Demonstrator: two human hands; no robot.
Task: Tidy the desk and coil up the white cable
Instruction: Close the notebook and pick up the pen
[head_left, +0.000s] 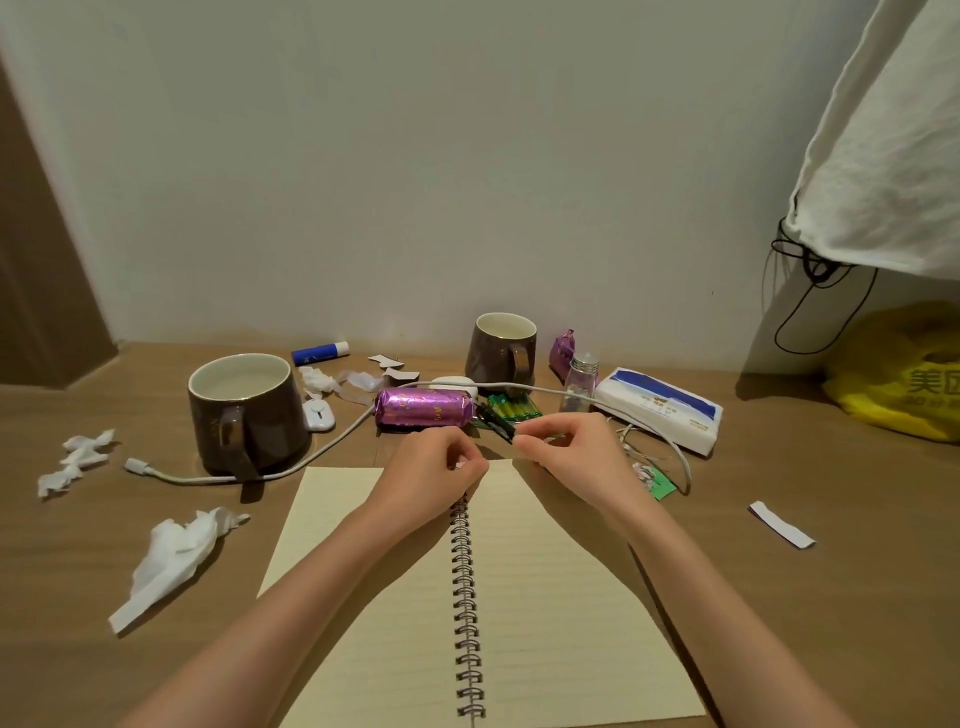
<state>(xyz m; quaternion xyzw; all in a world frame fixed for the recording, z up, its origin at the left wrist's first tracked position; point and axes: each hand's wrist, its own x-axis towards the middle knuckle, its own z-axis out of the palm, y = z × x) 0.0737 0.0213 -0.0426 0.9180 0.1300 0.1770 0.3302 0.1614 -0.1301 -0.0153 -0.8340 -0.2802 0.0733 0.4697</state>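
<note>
The white cable (332, 446) runs from its plug at the left, round the front of the large brown mug (249, 410), behind the purple foil packet (423, 408), then right past the tissue pack (660, 408) and down to the desk. An open spiral notebook (363, 571) lies in front of me. My right hand (566, 449) pinches the end of a thin black pen-like object (496, 420) just above the notebook's top edge. My left hand (434, 467) hovers beside it with fingers curled, thumb against fingertips; I see nothing held in it.
Crumpled tissues (176, 551) and more scraps (78, 462) lie at the left. A second mug (501, 348), a glue stick (319, 353), green batteries (514, 408), a small glass bottle (582, 379) and a paper slip (782, 525) are scattered about. A yellow bag (904, 374) sits far right.
</note>
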